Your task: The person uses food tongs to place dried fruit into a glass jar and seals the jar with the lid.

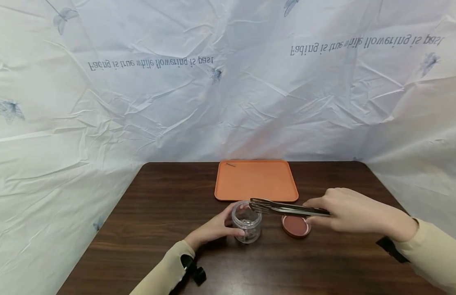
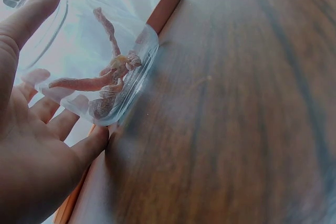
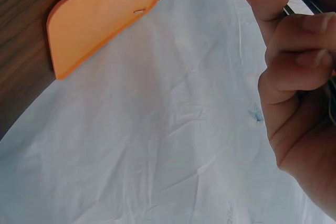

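Observation:
My left hand (image 1: 216, 227) grips a clear jar (image 1: 251, 233), thumb on the near side and fingers round the far side. The jar stands uncovered on the table. Inside, near its bottom, lie several wrinkled reddish-brown pieces (image 2: 113, 77) that look like dried strips. In my right hand (image 1: 351, 211) is a pair of metal tongs (image 1: 296, 209), held nearly level and pointing left. The fork-like tips of the tongs overlap the right side of the jar's mouth in the head view, and no piece shows between them.
A round reddish-brown lid (image 1: 296, 226) lies right of the jar, below the tongs. Behind the jar sits an orange tray (image 1: 255, 180) with one small thin piece (image 1: 230, 164) at its far left corner. White printed sheeting (image 1: 228, 102) hangs behind the dark wooden table (image 1: 169, 196).

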Tool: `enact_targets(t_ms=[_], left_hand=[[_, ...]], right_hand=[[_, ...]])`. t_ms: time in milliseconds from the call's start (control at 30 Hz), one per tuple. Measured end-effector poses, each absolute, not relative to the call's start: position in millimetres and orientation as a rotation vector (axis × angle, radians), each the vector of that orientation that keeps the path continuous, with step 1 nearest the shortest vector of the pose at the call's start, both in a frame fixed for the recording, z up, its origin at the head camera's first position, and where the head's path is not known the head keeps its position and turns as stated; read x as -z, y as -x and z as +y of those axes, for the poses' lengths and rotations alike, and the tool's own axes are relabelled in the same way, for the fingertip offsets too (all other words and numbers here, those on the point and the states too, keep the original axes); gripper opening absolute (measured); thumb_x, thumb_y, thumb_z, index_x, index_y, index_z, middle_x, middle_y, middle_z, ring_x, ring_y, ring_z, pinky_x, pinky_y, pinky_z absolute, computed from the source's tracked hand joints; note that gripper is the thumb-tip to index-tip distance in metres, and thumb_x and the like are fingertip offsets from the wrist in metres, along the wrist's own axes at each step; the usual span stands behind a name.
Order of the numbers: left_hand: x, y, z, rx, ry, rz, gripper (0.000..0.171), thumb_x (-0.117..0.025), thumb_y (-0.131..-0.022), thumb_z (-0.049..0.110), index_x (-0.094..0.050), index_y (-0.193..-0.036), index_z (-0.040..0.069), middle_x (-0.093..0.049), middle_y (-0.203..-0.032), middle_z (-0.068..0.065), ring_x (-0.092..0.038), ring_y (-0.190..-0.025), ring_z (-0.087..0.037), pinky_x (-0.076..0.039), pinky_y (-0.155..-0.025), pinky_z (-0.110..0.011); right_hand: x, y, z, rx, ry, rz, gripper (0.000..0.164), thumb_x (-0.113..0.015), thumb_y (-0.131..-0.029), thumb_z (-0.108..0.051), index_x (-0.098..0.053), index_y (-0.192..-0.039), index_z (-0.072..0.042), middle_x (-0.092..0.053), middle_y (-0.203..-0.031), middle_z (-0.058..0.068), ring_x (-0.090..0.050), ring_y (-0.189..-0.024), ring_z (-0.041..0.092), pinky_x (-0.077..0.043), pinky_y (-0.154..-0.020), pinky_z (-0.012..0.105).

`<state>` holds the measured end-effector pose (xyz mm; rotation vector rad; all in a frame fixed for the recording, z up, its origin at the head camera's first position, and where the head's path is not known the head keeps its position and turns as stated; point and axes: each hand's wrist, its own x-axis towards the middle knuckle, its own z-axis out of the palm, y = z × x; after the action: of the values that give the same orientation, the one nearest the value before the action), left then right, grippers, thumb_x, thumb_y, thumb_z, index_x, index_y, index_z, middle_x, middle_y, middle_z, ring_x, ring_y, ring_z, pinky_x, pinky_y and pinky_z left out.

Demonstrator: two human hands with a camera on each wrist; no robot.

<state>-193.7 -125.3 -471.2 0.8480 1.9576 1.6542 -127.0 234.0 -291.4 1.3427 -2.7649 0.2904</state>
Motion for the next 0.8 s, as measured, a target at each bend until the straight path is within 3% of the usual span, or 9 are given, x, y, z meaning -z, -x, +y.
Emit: enact_targets(t_ms=[167,367,567,800], left_hand=[[471,194,-126,-1.662,-0.872,1.941,0.087,-0.078,-0.092,0.02,-0.025,-0.16,0.028,-0.037,-0.158,-0.001,-0.04,-0.142,-0.024,-0.043,-0.106,-0.034],[470,194,-126,-1.626,-0.842,1.99,0.084,-0.078,-0.091,0.022,-0.028,-0.157,0.038,-0.037,-0.157,0.002,-0.037,-0.144,-0.018,-0.04,-0.106,-0.03],[469,193,-127,-1.622,-0.79,1.981,0.085,-0.079,-0.09,0.025,-0.027,-0.157,0.038,-0.037,-0.157,-0.002,-0.044,-0.14,-0.02,-0.044,-0.104,-0.032],[469,192,-128,-1.62,-0.76,1.98,0.089,-0.08,-0.089,0.029,-0.024,-0.158,0.033,-0.039,-0.155,-0.004,-0.048,-0.136,-0.021,-0.046,-0.101,-0.034]], right_hand=[[291,132,230,-0.268,-1.349,-2.786,0.016,-0.07,-0.096,-0.039,-0.074,-0.104,-0.026,-0.033,-0.06,-0.027,-0.031,-0.053,-0.009,-0.036,-0.051,0.019],[290,136,227,-0.306,-1.371,-2.806,0.019,-0.069,-0.097,-0.036,-0.074,-0.108,-0.022,-0.042,-0.062,-0.027,-0.037,-0.053,-0.009,-0.041,-0.054,0.02],[290,136,225,-0.35,-1.353,-2.826,0.021,-0.067,-0.098,-0.039,-0.073,-0.112,-0.025,-0.038,-0.058,-0.026,-0.034,-0.05,-0.009,-0.038,-0.053,0.02],[289,144,219,-0.339,-1.1,-2.838,0.051,-0.067,-0.091,-0.059,-0.07,-0.123,-0.019,-0.035,-0.054,-0.023,-0.03,-0.047,-0.007,-0.034,-0.049,0.021]])
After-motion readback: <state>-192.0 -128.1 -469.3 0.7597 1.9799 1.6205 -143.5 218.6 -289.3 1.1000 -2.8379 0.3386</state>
